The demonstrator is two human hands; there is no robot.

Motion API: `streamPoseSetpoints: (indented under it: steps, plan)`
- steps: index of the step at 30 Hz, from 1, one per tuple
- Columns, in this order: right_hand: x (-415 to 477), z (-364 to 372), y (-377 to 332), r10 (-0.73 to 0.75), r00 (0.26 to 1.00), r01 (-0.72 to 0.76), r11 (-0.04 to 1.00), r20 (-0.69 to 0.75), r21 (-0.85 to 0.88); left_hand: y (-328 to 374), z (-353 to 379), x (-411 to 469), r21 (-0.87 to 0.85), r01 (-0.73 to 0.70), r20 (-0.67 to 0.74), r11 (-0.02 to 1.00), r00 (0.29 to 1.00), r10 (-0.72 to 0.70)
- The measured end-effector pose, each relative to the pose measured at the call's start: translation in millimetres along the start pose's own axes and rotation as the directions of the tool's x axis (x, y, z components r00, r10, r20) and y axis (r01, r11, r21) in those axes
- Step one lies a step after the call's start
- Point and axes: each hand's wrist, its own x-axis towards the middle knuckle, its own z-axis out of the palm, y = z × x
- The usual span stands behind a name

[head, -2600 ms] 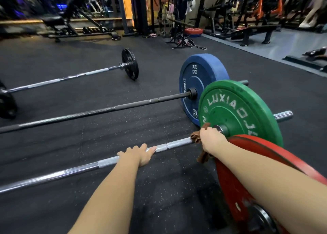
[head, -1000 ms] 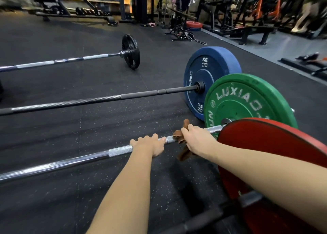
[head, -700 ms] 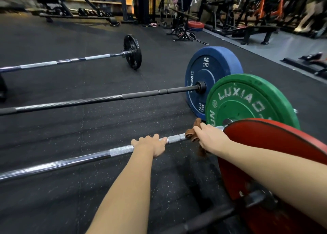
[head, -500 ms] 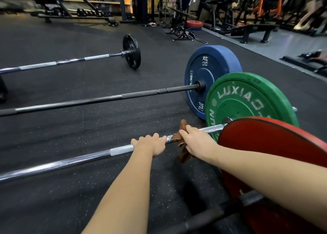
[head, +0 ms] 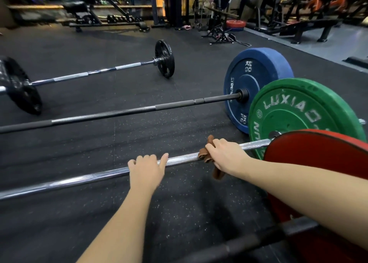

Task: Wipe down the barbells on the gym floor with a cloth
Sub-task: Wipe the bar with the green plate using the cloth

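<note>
A chrome barbell [head: 83,178] with a green plate [head: 298,111] lies across the black floor in front of me. My right hand [head: 225,156] grips a brown cloth [head: 205,154] wrapped round this bar, a little left of the green plate. My left hand [head: 146,168] rests on the same bar further left, fingers curled over its top. Behind it lie a dark barbell [head: 123,112] with a blue plate [head: 251,83] and a chrome barbell [head: 95,72] with small black plates [head: 165,58]. A red plate [head: 322,163] on a dark bar [head: 239,244] is closest to me.
Benches, racks and machines [head: 298,13] line the back and right of the room. A black bench frame [head: 89,13] stands at the back left. A grey floor strip [head: 338,41] runs along the right. Open rubber floor [head: 179,203] lies between the two nearest bars.
My right hand slid the cloth back and forth along the chrome bar, toward the green plate and back left. My left hand stayed on the bar. My view shifted slightly.
</note>
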Motion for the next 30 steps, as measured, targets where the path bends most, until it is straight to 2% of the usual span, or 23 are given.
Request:
streamPoseSetpoints:
  steps: [2, 7, 11, 16, 18, 24, 25, 27, 30]
  plan:
    - [4, 0, -7, -0.012, 1.0, 0.012, 1.0, -0.013, 0.018, 4, 4, -1, 0.003, 0.012, -0.021, 1.0, 1.0, -0.012]
    - [-3, 5, 17, -0.102, 0.995, 0.103, 0.992, -0.018, 0.073, 8, 3, 12, -0.011, 0.023, 0.076, 1.0, 0.997, -0.022]
    - [-13, 6, 36, -0.112, 0.994, 0.112, 0.989, -0.012, 0.1, 5, -1, 17, -0.056, 0.008, 0.14, 0.998, 0.99, 0.0]
    - [-3, 1, -6, -0.018, 0.999, 0.018, 1.0, -0.045, -0.007, 1, -5, 18, -0.09, -0.013, 0.198, 0.996, 0.98, 0.03]
    - [3, -3, -26, -0.047, 0.997, 0.046, 0.999, -0.056, -0.019, 0, -8, 18, -0.113, -0.036, 0.216, 0.993, 0.974, 0.06]
    - [19, -17, -40, -0.155, 0.987, 0.155, 0.988, -0.032, 0.007, -21, -19, 21, -0.424, -0.04, 0.268, 0.905, 0.949, 0.167]
    - [19, -18, -33, -0.176, 0.984, 0.176, 0.984, -0.015, 0.018, -27, -21, 22, -0.423, -0.042, 0.243, 0.905, 0.957, 0.158]
    - [18, -20, -19, -0.199, 0.98, 0.198, 0.979, 0.02, 0.052, -43, -23, 20, -0.307, -0.031, 0.151, 0.951, 0.985, 0.08]
    - [18, -21, -14, -0.184, 0.982, 0.182, 0.982, 0.031, 0.058, -74, -12, 12, -0.127, 0.081, 0.077, 0.989, 0.994, -0.072]
